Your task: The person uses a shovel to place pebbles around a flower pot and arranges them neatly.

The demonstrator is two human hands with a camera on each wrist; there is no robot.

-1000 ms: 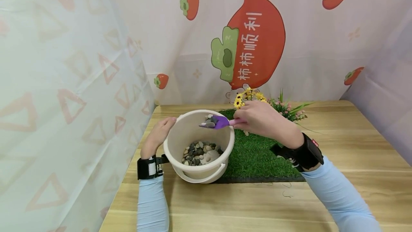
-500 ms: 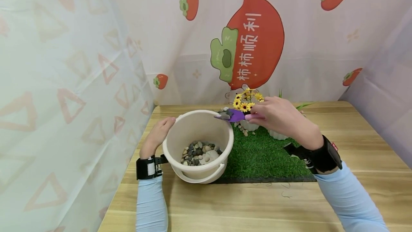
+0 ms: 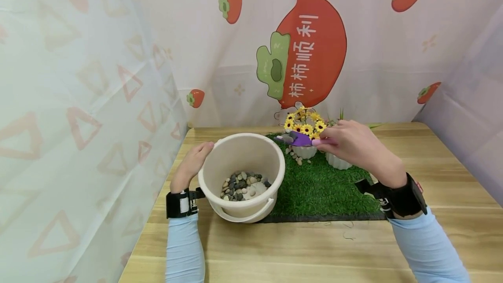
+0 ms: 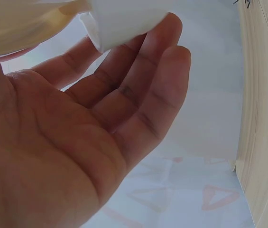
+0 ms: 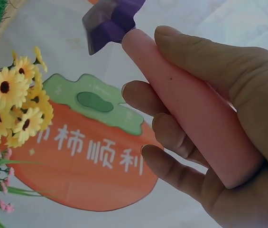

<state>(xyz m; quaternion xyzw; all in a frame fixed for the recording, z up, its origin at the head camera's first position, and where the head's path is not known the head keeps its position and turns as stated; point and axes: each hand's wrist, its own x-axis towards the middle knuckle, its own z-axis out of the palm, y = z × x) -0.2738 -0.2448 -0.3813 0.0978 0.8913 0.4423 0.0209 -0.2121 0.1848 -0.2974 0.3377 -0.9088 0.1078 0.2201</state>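
Shows pale wood grain along the whole visible tabletop (image 3: pixel 298 252), with browner streaks toward the right. Bears, left of centre, an upright cream bucket (image 3: pixel 241 154) with a carrying handle (image 3: pixel 251 219) hanging down on the near side, and just to the right a green grass mat (image 3: pixel 322 195) with a dark near edge; keeps any overlap between the two hidden from sight. Carries also some fine dark threads (image 3: pixel 349 238), lying loose on bare wood just in front of the mat.

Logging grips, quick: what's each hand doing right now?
Left hand: holding the white bucket.
Right hand: closed, holding the purple scoop.
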